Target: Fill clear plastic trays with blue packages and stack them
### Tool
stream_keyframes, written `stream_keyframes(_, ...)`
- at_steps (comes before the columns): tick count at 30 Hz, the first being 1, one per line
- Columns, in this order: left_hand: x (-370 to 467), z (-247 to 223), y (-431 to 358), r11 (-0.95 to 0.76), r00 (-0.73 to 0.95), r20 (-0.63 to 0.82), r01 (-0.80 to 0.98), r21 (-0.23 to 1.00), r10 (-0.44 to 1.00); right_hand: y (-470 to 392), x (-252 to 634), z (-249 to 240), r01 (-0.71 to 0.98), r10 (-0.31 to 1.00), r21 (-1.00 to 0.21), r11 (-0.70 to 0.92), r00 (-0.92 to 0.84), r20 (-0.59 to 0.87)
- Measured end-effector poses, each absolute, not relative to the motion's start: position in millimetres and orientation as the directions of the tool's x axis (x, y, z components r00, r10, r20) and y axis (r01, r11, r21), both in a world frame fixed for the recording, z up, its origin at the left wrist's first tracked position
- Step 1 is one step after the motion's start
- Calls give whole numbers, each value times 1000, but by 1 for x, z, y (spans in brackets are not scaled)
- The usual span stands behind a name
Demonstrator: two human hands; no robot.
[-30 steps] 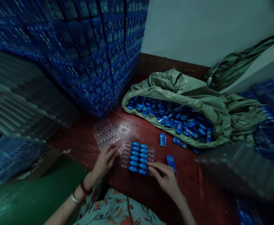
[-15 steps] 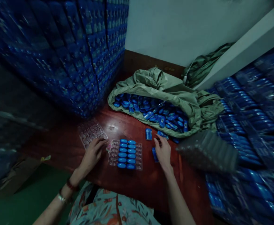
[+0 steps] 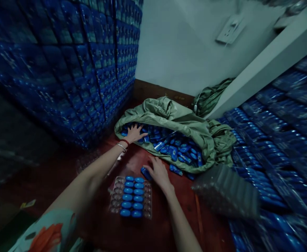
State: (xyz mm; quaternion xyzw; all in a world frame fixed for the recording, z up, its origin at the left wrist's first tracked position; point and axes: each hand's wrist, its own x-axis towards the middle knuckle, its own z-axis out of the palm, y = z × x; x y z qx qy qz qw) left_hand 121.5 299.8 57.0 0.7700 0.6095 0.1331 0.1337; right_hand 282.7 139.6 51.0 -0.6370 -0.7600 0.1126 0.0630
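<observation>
My left hand (image 3: 135, 133) is spread open over the small blue packs (image 3: 173, 151) inside a green cloth sack (image 3: 166, 112). My right hand (image 3: 159, 174) is above the red table, its thumb and fingers apart, the thumb beside one loose blue pack (image 3: 146, 173); whether it grips this pack is hard to see. Below the hands lies a clear plastic tray (image 3: 116, 196) with molded hollows. Two columns of glossy blue oval pieces (image 3: 127, 197) fill its middle, and the outer hollows hold none.
Another loose blue pack (image 3: 176, 170) lies by the sack's edge. A block of stacked clear trays (image 3: 227, 190) stands at the right. Tall stacks of blue packages (image 3: 71, 70) rise at the left, with more blue packages (image 3: 269, 150) at the right. Another clear tray (image 3: 89, 161) is partly behind my left arm.
My left hand has moved from the clear trays forward into the sack. My right hand has shifted left toward the filled tray, near a loose pack. The view has tilted up.
</observation>
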Motion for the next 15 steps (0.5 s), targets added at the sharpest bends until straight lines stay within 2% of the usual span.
stream_keyframes(2,126,56,312,-226,242,4,901,370,970,166,294,61,951,989,-277,137,-115,96)
stream_keyframes(4,129,55,315,-259,280,-6,896,361,960,201,307,72,961,986,-276,35,12,167)
stream_keyframes(6,130,54,310,-308,330,-4,886,346,944,233,313,78,963,989,-259,-80,110,102)
stream_keyframes(8,129,53,298,-367,386,8,870,328,922,254,311,76,970,994,-219,-106,104,-17)
stream_keyframes(11,122,47,271,-455,471,25,836,306,882,253,296,62,985,993,-171,22,-41,-108)
stream_keyframes(15,101,28,231,-529,546,48,780,334,836,215,277,47,967,975,-149,209,-217,-44)
